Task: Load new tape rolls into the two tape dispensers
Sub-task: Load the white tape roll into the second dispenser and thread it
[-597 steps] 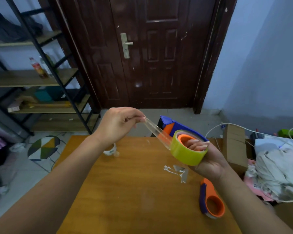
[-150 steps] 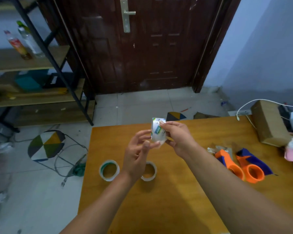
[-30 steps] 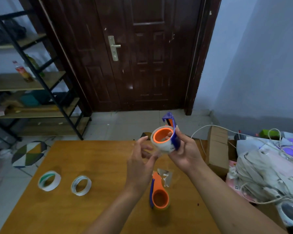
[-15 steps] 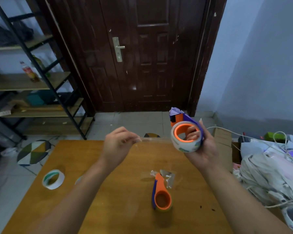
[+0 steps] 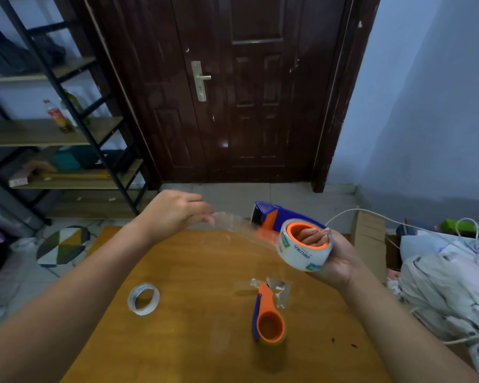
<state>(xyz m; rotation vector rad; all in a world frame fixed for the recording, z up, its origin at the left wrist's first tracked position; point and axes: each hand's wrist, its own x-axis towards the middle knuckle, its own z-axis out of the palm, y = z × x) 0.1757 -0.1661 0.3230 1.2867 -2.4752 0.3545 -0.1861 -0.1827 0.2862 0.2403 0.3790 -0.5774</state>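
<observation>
Watching the head view, I see the right hand closed around a dispenser at 2 o'clock, fingers through the core of the tape roll mounted on it. The left hand at 11 o'clock pinches the clear tape end, stretched between both hands.

I judge the tape not yet fed under the blade. The second dispenser lies on the table at 6 o'clock; whether it's loaded I cannot tell.

Count: two dispensers, one loose roll at 8 o'clock, two hands.

The wooden table bears a clear tape roll, an orange dispenser and torn wrapping scraps.
</observation>
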